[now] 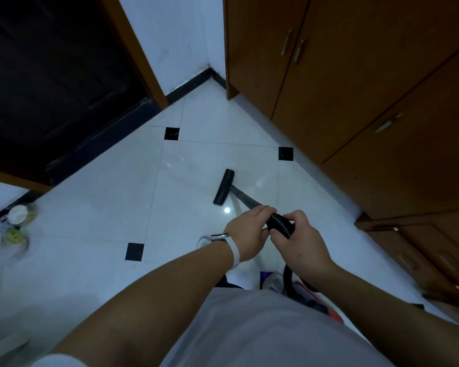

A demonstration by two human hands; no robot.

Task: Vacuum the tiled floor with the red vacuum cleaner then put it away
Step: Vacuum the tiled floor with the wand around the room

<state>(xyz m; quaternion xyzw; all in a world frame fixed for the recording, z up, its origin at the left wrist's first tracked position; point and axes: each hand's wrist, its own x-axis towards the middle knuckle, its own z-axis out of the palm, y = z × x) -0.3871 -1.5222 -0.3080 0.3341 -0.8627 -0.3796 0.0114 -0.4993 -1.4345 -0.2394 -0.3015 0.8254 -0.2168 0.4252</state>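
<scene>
Mid-sweep, putting away yet to come.
Left hand [245,229] and right hand [300,242] curled round wand [243,196] and ribbed cuff [280,225]; nozzle [224,187] flat on the tiled floor [90,207], red vacuum cleaner [334,313] down by the feet [273,281].

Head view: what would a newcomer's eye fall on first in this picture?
First, the left hand and right hand at centre, both gripping the black vacuum tube, whose floor nozzle rests on the white tiled floor just ahead. Then the brown cabinets filling the right side.
</scene>
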